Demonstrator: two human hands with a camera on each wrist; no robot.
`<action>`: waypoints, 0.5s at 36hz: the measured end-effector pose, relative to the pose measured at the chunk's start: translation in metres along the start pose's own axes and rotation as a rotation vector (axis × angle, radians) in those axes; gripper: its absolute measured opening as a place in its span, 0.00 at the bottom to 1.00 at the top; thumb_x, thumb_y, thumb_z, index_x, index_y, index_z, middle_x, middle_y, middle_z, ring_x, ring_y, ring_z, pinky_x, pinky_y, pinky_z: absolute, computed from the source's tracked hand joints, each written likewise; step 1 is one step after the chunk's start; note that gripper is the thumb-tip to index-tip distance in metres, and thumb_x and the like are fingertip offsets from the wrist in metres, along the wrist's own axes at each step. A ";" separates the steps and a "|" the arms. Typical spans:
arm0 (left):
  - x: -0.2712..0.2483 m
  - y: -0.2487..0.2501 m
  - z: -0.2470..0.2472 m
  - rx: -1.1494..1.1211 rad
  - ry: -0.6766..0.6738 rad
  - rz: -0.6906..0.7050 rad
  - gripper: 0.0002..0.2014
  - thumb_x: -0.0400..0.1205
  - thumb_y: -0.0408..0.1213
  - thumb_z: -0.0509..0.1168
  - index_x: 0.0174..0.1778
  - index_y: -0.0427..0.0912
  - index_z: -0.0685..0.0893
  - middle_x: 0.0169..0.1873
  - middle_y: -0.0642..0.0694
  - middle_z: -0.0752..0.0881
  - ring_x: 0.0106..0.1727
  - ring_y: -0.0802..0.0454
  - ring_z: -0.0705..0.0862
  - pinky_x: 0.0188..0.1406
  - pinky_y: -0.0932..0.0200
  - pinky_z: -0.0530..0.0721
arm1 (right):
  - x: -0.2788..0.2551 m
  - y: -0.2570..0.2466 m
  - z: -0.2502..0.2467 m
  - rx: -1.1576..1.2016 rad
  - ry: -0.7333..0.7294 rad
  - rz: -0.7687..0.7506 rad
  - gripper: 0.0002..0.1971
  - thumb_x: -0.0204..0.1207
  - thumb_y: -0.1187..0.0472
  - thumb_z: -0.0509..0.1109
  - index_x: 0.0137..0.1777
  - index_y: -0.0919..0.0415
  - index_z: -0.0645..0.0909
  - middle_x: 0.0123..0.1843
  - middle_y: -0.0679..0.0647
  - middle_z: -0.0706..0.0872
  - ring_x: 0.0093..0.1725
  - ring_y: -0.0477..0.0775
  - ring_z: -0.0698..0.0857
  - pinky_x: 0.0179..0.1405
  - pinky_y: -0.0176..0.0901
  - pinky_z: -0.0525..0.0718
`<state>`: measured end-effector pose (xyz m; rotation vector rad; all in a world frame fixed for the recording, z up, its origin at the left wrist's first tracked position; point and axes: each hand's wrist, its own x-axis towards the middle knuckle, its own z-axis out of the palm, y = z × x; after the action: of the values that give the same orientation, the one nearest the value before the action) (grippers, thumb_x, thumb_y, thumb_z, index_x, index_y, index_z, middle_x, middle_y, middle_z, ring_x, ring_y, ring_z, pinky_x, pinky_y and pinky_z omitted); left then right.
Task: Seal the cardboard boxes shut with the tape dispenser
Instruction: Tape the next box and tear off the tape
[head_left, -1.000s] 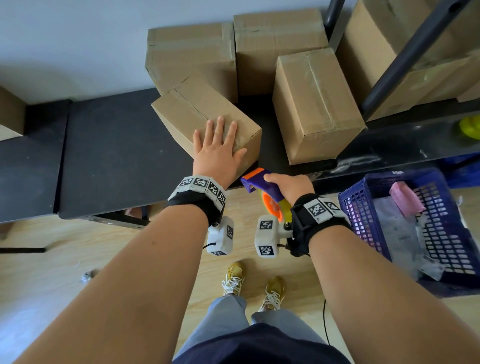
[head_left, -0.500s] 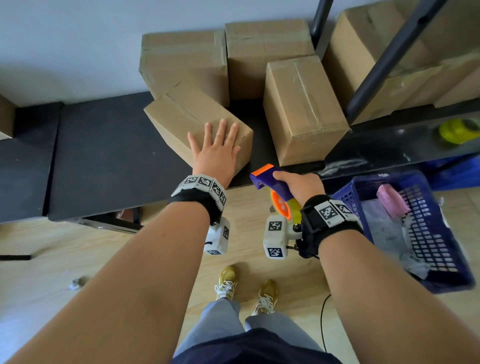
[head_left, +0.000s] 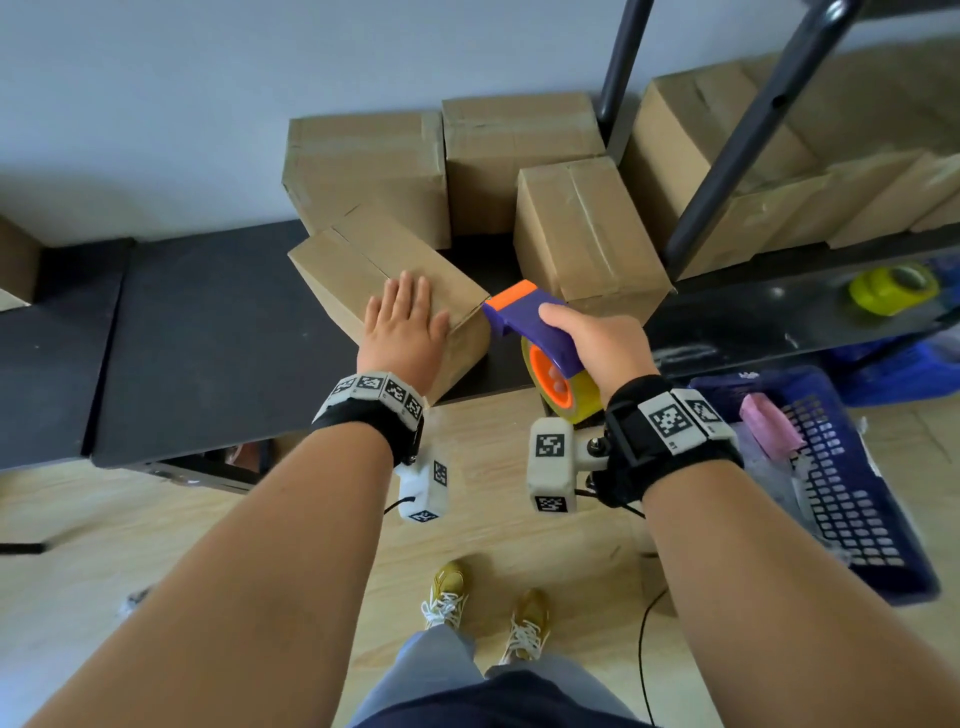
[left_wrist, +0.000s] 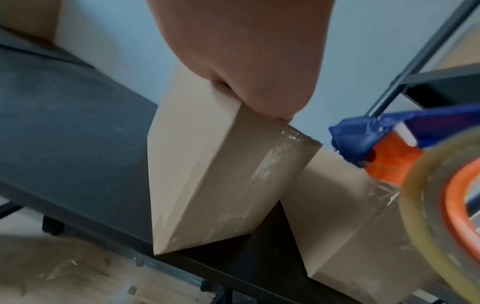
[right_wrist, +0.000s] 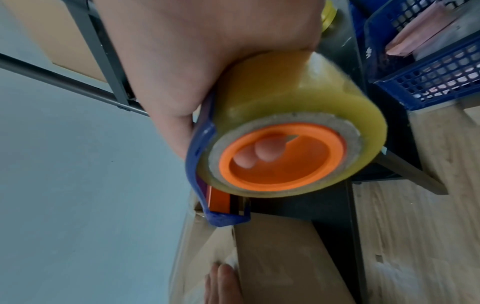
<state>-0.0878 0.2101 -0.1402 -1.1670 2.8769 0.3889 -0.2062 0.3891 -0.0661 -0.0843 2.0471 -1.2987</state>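
Observation:
A small cardboard box (head_left: 348, 260) stands askew on the black bench (head_left: 208, 338), its top seam untaped. My left hand (head_left: 402, 325) lies flat on its top with straight fingers, pressing the flaps down. My right hand (head_left: 597, 343) grips the purple and orange tape dispenser (head_left: 524, 312), which carries a clear yellowish roll (head_left: 576, 400). The dispenser's orange nose sits at the box's right top corner. In the left wrist view the dispenser (left_wrist: 363, 139) hangs just beside the box's edge (left_wrist: 298, 139). In the right wrist view my fingers curl through the roll's orange core (right_wrist: 280, 160).
Several taped cardboard boxes (head_left: 587, 234) stand behind and to the right, against the wall. A black shelf upright (head_left: 748, 140) slants across the right. A yellow tape roll (head_left: 891, 288) lies on the lower shelf. A blue basket (head_left: 857, 493) sits on the floor at right.
My right hand has lifted the tape dispenser up and forward, from below the bench edge to the box's right top corner. My left hand stays flat on the box.

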 end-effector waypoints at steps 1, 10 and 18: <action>0.001 0.000 0.000 -0.002 -0.008 -0.003 0.29 0.89 0.52 0.38 0.86 0.46 0.45 0.85 0.48 0.43 0.85 0.51 0.40 0.83 0.51 0.39 | -0.002 -0.004 0.001 0.033 -0.007 -0.004 0.22 0.71 0.49 0.79 0.40 0.73 0.88 0.30 0.63 0.89 0.26 0.57 0.85 0.30 0.45 0.85; 0.007 -0.004 -0.017 0.032 0.049 -0.018 0.35 0.85 0.61 0.47 0.85 0.47 0.51 0.85 0.48 0.48 0.85 0.49 0.46 0.83 0.49 0.44 | 0.003 -0.026 0.022 0.093 0.014 -0.059 0.23 0.67 0.41 0.80 0.44 0.64 0.88 0.40 0.60 0.93 0.38 0.57 0.92 0.48 0.50 0.91; 0.016 -0.020 -0.018 0.088 0.050 0.011 0.32 0.85 0.61 0.46 0.84 0.50 0.57 0.83 0.47 0.58 0.83 0.47 0.54 0.81 0.47 0.52 | -0.001 -0.047 0.046 0.088 0.018 -0.112 0.20 0.73 0.46 0.78 0.38 0.65 0.87 0.34 0.63 0.90 0.26 0.52 0.84 0.22 0.35 0.83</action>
<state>-0.0837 0.1812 -0.1291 -1.1634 2.9110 0.2343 -0.1926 0.3304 -0.0391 -0.1499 2.0219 -1.4620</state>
